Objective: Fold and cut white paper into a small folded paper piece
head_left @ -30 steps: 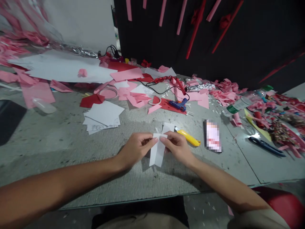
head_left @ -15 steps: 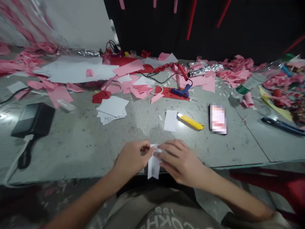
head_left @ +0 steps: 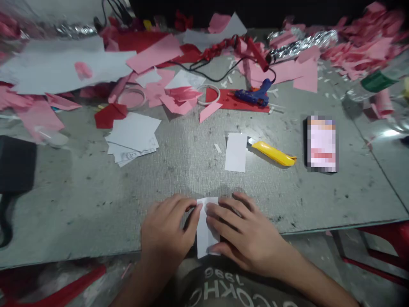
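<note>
A small folded white paper (head_left: 205, 230) lies at the near edge of the grey table (head_left: 96, 192). My left hand (head_left: 166, 232) pinches its left side with fingertips at the top fold. My right hand (head_left: 244, 232) presses on its right side, fingers laid over it. A second white paper rectangle (head_left: 236, 152) lies flat farther out, beside a yellow utility knife (head_left: 272, 153).
A stack of white paper squares (head_left: 132, 138) sits to the left. Pink and red paper scraps (head_left: 172, 91), tape rings (head_left: 211, 94), a blue glue gun (head_left: 254, 96) with its cord, a phone (head_left: 321, 143) and a black box (head_left: 15, 164) lie around.
The folded paper and both hands came back toward me, from the table's middle to its near edge. My view tilted down, and the second paper rectangle is now uncovered.
</note>
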`<state>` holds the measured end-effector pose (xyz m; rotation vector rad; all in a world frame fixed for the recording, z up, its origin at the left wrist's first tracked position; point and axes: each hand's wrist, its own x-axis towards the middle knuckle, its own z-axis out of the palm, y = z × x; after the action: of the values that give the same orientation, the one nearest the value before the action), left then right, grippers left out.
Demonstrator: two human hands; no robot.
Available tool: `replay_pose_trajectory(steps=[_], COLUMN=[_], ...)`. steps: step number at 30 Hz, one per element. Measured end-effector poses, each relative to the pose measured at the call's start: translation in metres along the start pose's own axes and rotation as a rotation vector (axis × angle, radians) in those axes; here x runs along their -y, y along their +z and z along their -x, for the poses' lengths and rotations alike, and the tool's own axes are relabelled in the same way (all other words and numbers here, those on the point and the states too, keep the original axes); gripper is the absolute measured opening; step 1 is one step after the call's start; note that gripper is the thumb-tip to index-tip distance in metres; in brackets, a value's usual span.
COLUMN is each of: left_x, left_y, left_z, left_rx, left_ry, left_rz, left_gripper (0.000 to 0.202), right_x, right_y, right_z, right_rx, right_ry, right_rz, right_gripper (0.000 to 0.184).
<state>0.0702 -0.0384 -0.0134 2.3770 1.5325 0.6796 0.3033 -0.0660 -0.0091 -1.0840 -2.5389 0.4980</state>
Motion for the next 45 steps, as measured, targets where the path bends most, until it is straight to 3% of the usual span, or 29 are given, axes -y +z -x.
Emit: replay_pose_trajectory(steps=[5, 11, 14, 19, 25, 39, 45], left_x=[-0.001, -0.002, -0.003, 0.006, 0.016, 0.014, 0.018], left_y=[-0.003, -0.003, -0.005, -0.015, -0.013, -0.016, -0.017], left_z=[0.001, -0.003, 0.000, 0.009, 0.016, 0.009, 0.011], left_rx=[-0.061, -0.004, -0.025, 0.069, 0.158, 0.260, 0.311], left_ry=[0.040, -0.059, 0.018, 0.277, 0.392, 0.428, 0.461], left_rz=[0.011, 0.052, 0.042, 0.098, 0.115, 0.159, 0.124], left_gripper=[0.006, 0.003, 0.004, 0.026, 0.033, 0.035, 0.054], right_x=[-0.002, -0.001, -0.002, -0.002, -0.003, -0.002, -0.003], right_y=[-0.003, -0.004, -0.004, -0.005, -0.006, -0.005, -0.005], right_z=[0.000, -0.001, 0.000, 0.002, 0.001, 0.000, 0.000], right_rx=[0.031, 0.033, 0.042, 0.055, 0.052, -0.043, -0.057], right_ry=[-0.011, 0.006, 0.006, -0.002, 0.007, 0.057, 0.061], right_rz=[0.006, 0.007, 0.013, 0.008, 0.011, -0.027, -0.037], right_gripper=[0.046, 0.048, 0.048, 0.049, 0.044, 0.041, 0.038])
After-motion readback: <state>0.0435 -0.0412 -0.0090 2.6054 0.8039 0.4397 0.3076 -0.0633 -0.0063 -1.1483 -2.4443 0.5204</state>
